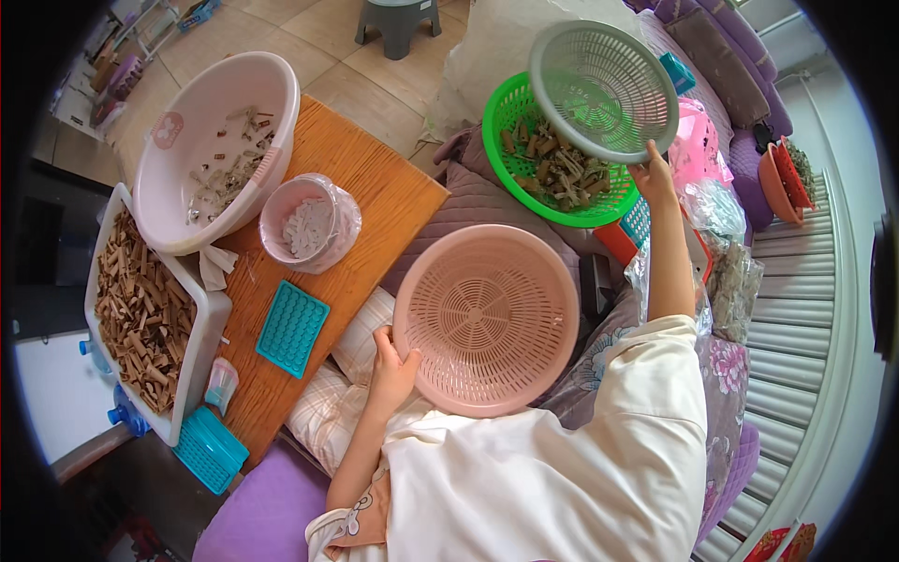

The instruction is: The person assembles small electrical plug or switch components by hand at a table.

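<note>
My left hand (394, 367) grips the left rim of a round pink plastic strainer basket (487, 272), which rests at my lap with nothing in it. Out to the right, my right hand (653, 171) pinches the near rim of a grey-green strainer basket (604, 91), held up and tilted. That basket hangs partly over a bright green basket (496, 155), covering some of its far right side. Inside the green one lie brown curled pieces mixed with dry plant bits (564, 178).
A wooden table (375, 178) on the left bears a large pink basin (281, 140), a small pink bucket (348, 234) of white pieces and a teal moulded tray (292, 328). Beside it, a white tray (211, 328) holds brown pieces. A grey stool (397, 26) stands beyond; a radiator (782, 328) lines the right.
</note>
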`<state>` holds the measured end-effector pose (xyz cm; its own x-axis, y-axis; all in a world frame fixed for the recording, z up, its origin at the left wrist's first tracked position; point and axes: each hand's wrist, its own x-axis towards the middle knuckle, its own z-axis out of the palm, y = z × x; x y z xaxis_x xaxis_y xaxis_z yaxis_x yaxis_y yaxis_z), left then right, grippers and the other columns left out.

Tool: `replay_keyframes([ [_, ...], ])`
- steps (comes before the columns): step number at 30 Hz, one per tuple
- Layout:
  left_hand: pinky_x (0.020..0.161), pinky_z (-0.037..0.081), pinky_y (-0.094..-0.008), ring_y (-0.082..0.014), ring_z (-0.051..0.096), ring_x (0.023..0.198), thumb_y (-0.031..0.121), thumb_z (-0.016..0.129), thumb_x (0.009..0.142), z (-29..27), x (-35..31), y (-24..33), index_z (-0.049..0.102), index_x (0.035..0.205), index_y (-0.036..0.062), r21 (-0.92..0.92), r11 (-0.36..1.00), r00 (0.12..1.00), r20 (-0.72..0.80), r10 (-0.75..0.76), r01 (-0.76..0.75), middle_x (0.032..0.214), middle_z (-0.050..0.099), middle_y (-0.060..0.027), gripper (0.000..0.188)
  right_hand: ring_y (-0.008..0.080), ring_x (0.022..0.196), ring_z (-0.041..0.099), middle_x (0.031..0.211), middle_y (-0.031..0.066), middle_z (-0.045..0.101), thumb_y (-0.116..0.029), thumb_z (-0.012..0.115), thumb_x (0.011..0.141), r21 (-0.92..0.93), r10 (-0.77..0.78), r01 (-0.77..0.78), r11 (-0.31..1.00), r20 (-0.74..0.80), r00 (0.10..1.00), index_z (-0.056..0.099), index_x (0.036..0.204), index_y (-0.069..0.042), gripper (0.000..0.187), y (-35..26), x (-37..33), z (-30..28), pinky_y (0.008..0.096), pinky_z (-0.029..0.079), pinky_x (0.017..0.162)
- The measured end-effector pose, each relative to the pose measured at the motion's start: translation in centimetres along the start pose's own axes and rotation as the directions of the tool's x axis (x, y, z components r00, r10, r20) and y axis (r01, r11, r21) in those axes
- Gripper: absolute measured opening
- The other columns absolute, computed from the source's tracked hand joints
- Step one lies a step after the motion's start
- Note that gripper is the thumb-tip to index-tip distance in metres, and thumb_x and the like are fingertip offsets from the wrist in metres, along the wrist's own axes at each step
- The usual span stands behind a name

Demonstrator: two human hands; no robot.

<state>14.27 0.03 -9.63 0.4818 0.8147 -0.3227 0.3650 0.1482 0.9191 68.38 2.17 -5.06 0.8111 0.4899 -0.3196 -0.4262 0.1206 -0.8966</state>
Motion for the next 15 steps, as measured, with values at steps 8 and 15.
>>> replay_keyframes([
  [8,0.083,0.041,-0.0382,-0.0320,0.053,0.097,0.007,0.052,0.075,-0.1,0.3,-1.7,0.028,0.112,0.0001,-0.011,0.994,0.994,-0.011,-0.113,0.113,0.104,0.051,-0.0218,0.044,0.0179,0.085,0.055,0.095,0.0039,0.057,-0.029,0.044,0.088,-0.451,-0.204,0.144,0.881,-0.086,0.975,0.053,0.103,-0.011,0.025,-0.6,-0.8,-5.8,0.0333,0.044,0.077],
  [15,0.083,0.041,-0.0373,-0.0311,0.053,0.097,0.010,0.052,0.075,0.0,0.4,-2.4,0.034,0.114,0.0000,-0.021,0.989,0.989,-0.007,-0.149,0.149,0.105,0.053,-0.0211,0.044,0.0363,0.088,0.056,0.090,0.0220,0.058,-0.014,0.042,0.076,-0.992,-0.548,-0.063,0.110,-0.114,0.829,0.054,0.092,-0.003,0.023,3.8,-1.0,-16.1,0.0406,0.041,0.078],
])
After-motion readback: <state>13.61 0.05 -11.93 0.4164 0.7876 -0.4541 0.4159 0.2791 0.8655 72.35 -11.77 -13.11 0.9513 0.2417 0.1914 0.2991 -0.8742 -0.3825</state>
